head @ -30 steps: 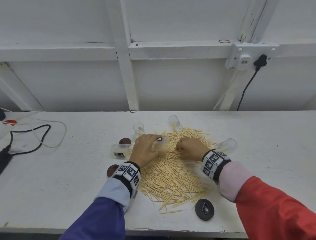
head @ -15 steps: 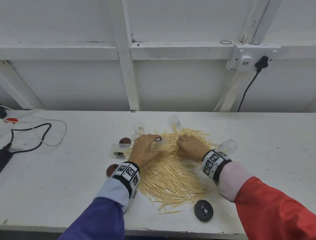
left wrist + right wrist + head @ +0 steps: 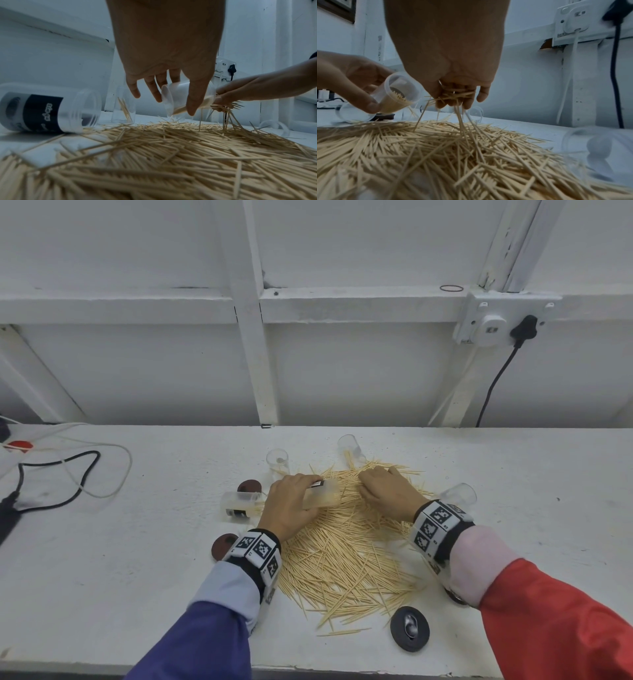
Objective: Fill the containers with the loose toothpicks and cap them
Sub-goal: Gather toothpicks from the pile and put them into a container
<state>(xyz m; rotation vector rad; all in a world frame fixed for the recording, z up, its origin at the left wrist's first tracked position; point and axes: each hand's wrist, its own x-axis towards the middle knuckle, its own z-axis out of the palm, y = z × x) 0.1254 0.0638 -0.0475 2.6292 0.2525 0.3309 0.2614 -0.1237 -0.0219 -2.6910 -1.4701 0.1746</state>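
Note:
A big heap of loose toothpicks point(image 3: 346, 549) point(image 3: 171, 155) point(image 3: 436, 148) covers the middle of the white table point(image 3: 137, 577). My left hand point(image 3: 291, 505) point(image 3: 171, 97) grips a clear container point(image 3: 323, 493) point(image 3: 185, 97) point(image 3: 399, 92), tilted with its mouth to the right and part full of toothpicks. My right hand point(image 3: 380, 487) point(image 3: 457, 100) curls round a bunch of toothpicks point(image 3: 452, 94) just above the heap's far side, right of the container's mouth; some dangle down.
An empty labelled container point(image 3: 239, 503) point(image 3: 44, 112) lies on its side at left. Clear containers stand or lie at the back point(image 3: 278, 460), back centre point(image 3: 351, 448) and right point(image 3: 459, 494). Dark red caps point(image 3: 249, 486) point(image 3: 223, 546) and a black cap point(image 3: 409, 628) lie around. Cables point(image 3: 68, 474) at far left.
My right hand has shifted slightly away over the heap's far edge and gathered toothpicks in its fingers. The left hand still holds the tilted container in the same place.

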